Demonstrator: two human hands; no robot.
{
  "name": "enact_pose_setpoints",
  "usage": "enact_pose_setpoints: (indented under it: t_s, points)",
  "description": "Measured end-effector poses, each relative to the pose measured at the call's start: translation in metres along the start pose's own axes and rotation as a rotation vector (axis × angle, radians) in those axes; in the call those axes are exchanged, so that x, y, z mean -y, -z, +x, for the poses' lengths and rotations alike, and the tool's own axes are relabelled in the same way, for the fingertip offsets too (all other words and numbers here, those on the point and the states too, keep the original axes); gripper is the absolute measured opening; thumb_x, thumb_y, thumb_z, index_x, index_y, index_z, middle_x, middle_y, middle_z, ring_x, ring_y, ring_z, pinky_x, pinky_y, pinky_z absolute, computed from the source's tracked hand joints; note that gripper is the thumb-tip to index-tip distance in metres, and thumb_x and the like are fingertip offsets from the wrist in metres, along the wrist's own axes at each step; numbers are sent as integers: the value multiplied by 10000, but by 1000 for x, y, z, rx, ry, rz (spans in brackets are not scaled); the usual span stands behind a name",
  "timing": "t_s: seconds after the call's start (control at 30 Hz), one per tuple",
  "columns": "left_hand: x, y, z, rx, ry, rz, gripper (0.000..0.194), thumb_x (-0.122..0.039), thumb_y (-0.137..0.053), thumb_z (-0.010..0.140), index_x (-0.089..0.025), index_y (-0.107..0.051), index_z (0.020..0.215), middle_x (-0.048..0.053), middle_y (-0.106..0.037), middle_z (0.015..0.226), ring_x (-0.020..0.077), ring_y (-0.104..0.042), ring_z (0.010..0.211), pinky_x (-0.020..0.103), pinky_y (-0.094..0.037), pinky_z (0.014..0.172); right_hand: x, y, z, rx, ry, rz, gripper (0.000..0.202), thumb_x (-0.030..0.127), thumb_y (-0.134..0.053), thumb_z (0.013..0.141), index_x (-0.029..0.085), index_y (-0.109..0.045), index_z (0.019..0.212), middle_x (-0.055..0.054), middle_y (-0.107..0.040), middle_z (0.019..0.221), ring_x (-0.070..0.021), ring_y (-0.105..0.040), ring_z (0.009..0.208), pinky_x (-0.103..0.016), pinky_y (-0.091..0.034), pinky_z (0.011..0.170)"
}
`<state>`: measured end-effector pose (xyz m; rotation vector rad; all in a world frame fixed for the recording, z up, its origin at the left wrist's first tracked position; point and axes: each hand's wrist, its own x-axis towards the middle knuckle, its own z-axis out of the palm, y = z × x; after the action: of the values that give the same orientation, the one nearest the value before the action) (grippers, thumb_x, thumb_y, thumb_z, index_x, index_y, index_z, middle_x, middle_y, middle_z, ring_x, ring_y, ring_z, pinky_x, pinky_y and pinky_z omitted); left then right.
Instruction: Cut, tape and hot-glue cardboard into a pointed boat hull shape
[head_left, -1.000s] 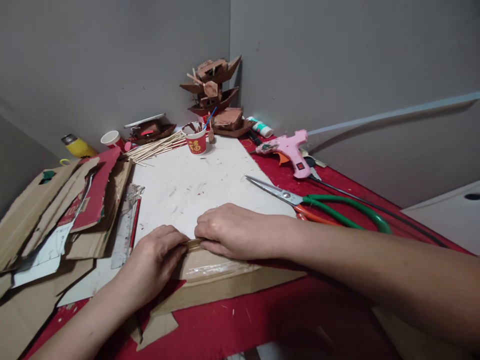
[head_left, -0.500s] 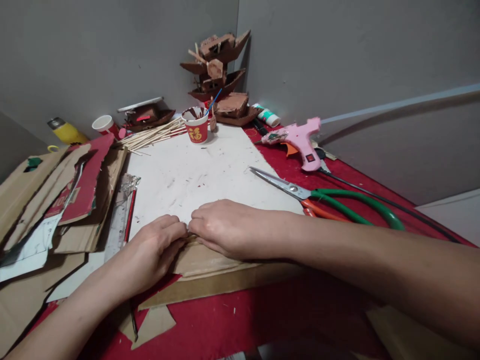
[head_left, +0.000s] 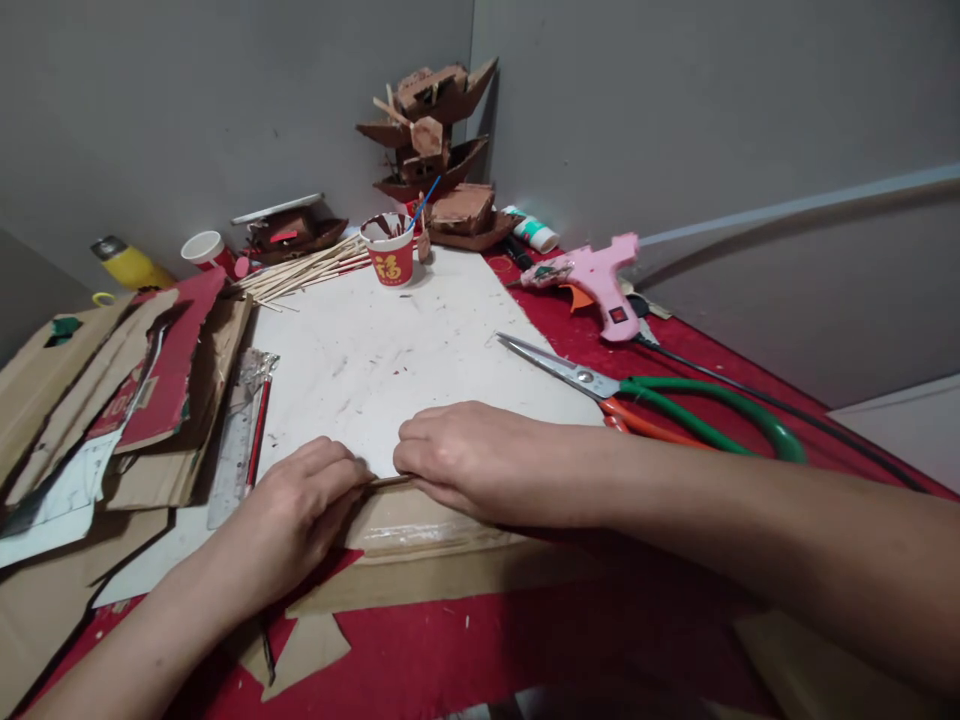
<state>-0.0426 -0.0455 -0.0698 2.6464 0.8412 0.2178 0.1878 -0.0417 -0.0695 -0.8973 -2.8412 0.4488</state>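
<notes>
Both hands grip the far edge of a piece of brown cardboard, which has a shiny strip of tape across it. My left hand is closed on the edge at the left, its fingertips hidden behind the knuckles. A short way to the right, my right hand is closed over the same edge, fingers curled. Under the hands lies a white board, marked with dark smudges. Green-handled scissors rest just beyond my right forearm, blades pointing left.
At the left lie stacked cardboard scraps, a ruler and a red pencil. Behind are wooden sticks, a red paper cup and brown model boats. A pink glue gun with a cable sits right.
My right hand has slid a little to the right along the cardboard edge, widening the gap between the hands. More of the cardboard's shiny surface shows.
</notes>
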Motion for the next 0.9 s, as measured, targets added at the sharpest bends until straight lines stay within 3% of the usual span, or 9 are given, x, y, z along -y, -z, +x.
enact_pose_setpoints:
  t_s: [0.17, 0.27, 0.43, 0.6, 0.77, 0.9]
  points:
    - [-14, -5, 2, 14, -128, 309, 263, -85, -363, 929, -145, -582, 797, 59, -538, 757, 194, -449, 698, 330, -414, 614, 22, -7, 2, 77, -1, -94, 189, 64, -441, 887, 105, -623, 860, -116, -623, 822, -220, -546, 759, -318, -401, 621]
    - [-22, -8, 2, -25, -229, 482, 318, -109, -338, 941, -148, -578, 736, 64, -533, 718, 208, -418, 673, 352, -404, 598, 36, -13, 1, 0, -34, -210, 248, 48, -371, 886, 94, -613, 855, -147, -603, 785, -272, -554, 774, -338, -391, 568]
    - [-17, -6, -1, -98, -172, 364, 239, -90, -389, 931, -123, -602, 828, 69, -569, 761, 199, -442, 697, 332, -415, 608, 21, -9, -5, 3, -10, -47, 166, 95, -445, 909, 125, -605, 877, -79, -621, 829, -201, -544, 742, -303, -404, 623]
    - [-3, -2, -4, -137, -104, 263, 182, -26, -462, 889, -103, -618, 940, 58, -570, 760, 184, -455, 712, 301, -404, 595, 3, 7, -12, 35, -47, -43, 138, 97, -479, 897, 136, -604, 854, -55, -613, 805, -173, -517, 705, -291, -380, 630]
    - [-11, -3, -1, -38, -152, 313, 171, -63, -457, 895, -91, -626, 903, 68, -569, 749, 210, -451, 699, 341, -430, 600, 20, -4, -9, 47, -20, -99, 142, 68, -476, 879, 139, -592, 840, -68, -600, 801, -189, -518, 722, -294, -374, 606]
    - [-26, -7, -1, -10, -145, 531, 153, -89, -486, 870, -93, -631, 820, 98, -570, 745, 257, -446, 704, 395, -450, 587, 38, -21, -8, -90, -64, -322, 181, 45, -425, 852, 124, -583, 813, -113, -569, 743, -254, -532, 722, -324, -342, 541]
